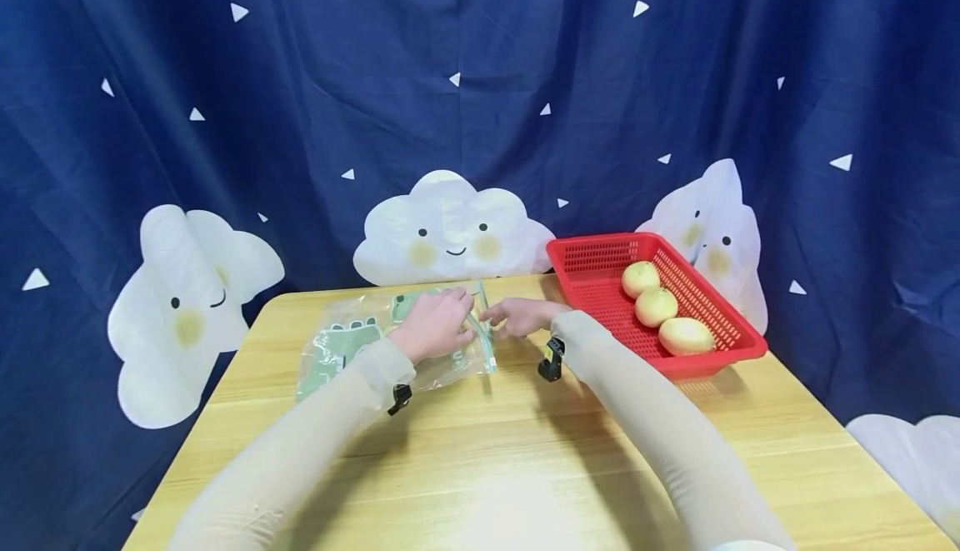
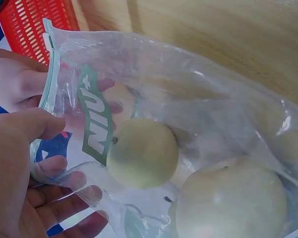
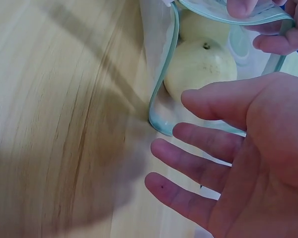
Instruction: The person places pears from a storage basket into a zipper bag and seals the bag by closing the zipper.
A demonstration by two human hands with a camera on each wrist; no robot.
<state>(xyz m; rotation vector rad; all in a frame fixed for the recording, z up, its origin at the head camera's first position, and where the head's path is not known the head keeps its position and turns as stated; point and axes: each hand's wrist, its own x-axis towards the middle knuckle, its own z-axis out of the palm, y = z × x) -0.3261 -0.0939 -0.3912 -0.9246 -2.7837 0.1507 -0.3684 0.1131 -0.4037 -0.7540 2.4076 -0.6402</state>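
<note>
A clear zip bag [image 1: 348,347] with green print lies on the table, its mouth to the right. My left hand [image 1: 437,323] pinches the upper edge of that mouth, thumb on one side and fingers on the other. Through the plastic in the left wrist view, a pale yellow pear-like fruit [image 2: 144,153] and a larger one [image 2: 232,201] show inside. At the opening is my right hand [image 1: 522,316], empty, its fingers extended and spread in the right wrist view. Beyond them, a fruit [image 3: 201,69] shows in the gaping mouth. Whether the right fingertips touch the rim I cannot tell.
A red plastic basket [image 1: 600,305] stands at the back right of the wooden table [image 1: 465,451]. Three pale yellow fruits [image 1: 656,308] lie along its right side. Behind the table hangs a dark blue curtain [image 1: 300,142] with clouds.
</note>
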